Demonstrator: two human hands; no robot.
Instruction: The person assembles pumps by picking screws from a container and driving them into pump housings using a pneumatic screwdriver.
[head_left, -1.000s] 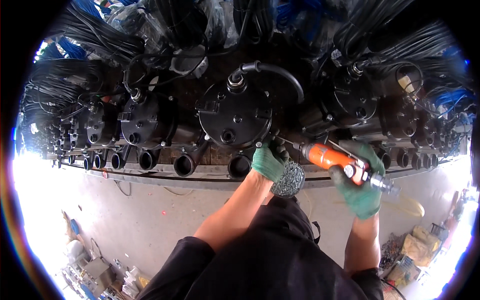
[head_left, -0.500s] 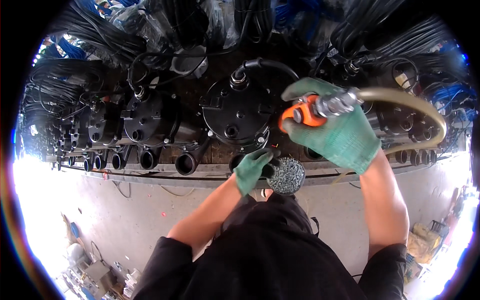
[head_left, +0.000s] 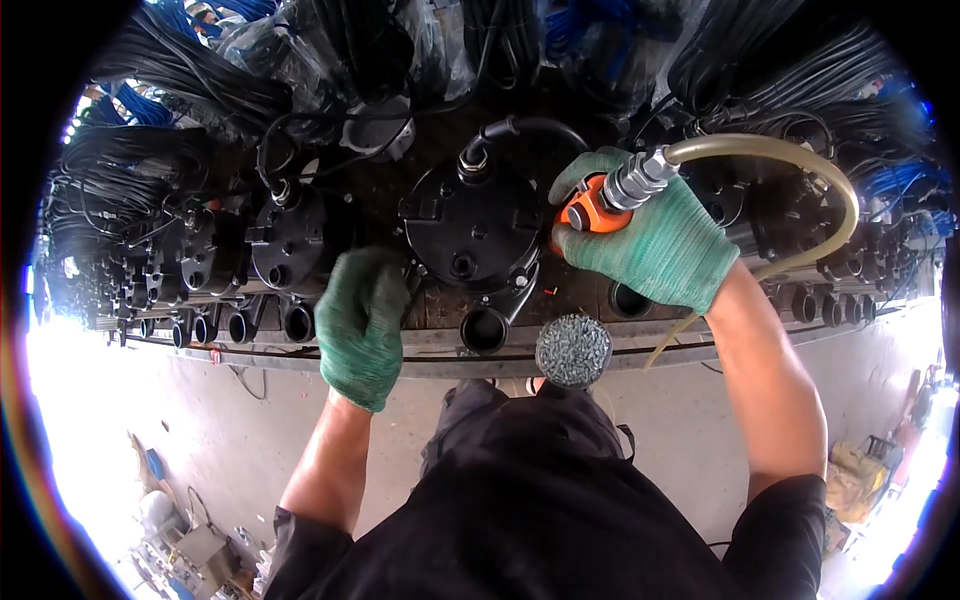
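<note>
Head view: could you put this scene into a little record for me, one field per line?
Right hand: green-gloved, gripping an orange tool
Hose: yellowish, joined to the tool by a silvery fitting
Left hand: green-gloved, blurred; grip unclear
Between hands: round black unit
Nearer the person: round cluster of small metal pieces
Behind: bundled black cables

My green-gloved left hand [head_left: 362,325] points away from me, thumb on the inner side; blur softens the fingers, and I cannot tell how far they curl. My bare left forearm [head_left: 328,465] leans slightly inward beneath it. Well apart, my right hand [head_left: 660,245], gloved alike, is closed in a grip, its back upward, angled leftward from my bare, slanting right forearm [head_left: 775,390].
</note>
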